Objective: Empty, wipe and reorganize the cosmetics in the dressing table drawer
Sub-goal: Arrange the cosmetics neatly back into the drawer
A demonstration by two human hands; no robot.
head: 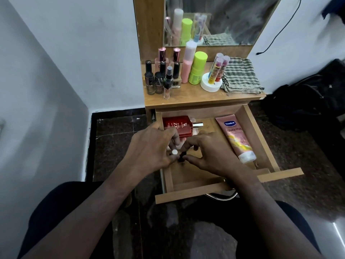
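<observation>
Beyond both hands, the desk (196, 99) already carries bottles and a folded cloth (240, 76); the open drawer (252, 131) beneath them still holds a red perfume bottle (182, 126) and, right of them, a pink lotion tube (236, 137). The left hand (151, 146) and right hand (211, 152) pinch together around small dark and white items (179, 155). Emptying looks underway; next, lift these clear without dropping any.

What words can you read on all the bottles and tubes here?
"Vaseline" and "Gluta-Hya": on the pink lotion tube lying at the right side of the drawer.
"RED ZX": on the red perfume bottle lying in the drawer; the smaller print under it is too blurred to read.
Nail polish bottles on the tabletop: cap labels too small to read.
Lime green bottle: print unreadable.
</observation>
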